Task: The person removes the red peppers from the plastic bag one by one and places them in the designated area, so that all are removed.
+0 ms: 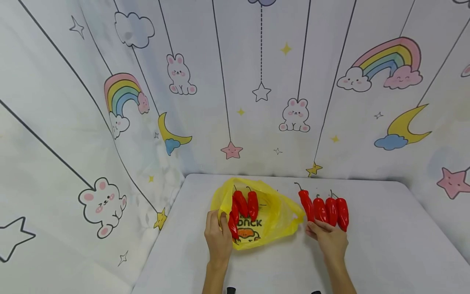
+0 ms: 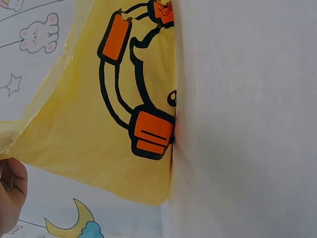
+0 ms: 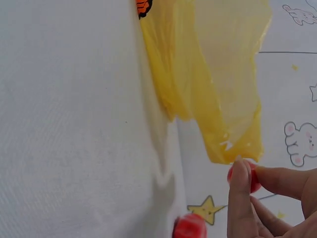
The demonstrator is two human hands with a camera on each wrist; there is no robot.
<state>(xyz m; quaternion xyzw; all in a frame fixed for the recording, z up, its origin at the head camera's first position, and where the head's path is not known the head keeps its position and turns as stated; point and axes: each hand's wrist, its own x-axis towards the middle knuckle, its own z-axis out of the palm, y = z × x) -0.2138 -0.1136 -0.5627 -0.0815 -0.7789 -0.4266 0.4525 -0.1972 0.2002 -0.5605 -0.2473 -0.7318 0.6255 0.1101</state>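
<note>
My left hand (image 1: pixel 218 234) pinches the left edge of a yellow plastic bag (image 1: pixel 275 204) printed with black letters and an orange picture. In the left wrist view the bag (image 2: pixel 74 134) stretches up from the fingertips. Several red chili peppers (image 1: pixel 252 206) lie inside the bag's mouth, toward its left side. My right hand (image 1: pixel 330 239) pinches the lower end of one red chili pepper (image 1: pixel 306 203), its dark stem pointing up and left. In the right wrist view that pepper (image 3: pixel 254 178) shows between thumb and fingers, right by the bag's corner.
Three more red chili peppers (image 1: pixel 332 211) lie side by side just right of the held one. All this is on a white table (image 1: pixel 382 237). Behind and to the left hangs a white cloth (image 1: pixel 257 130) with cartoon bears, rainbows and stars. Two small black objects (image 1: pixel 231 290) show at the bottom edge.
</note>
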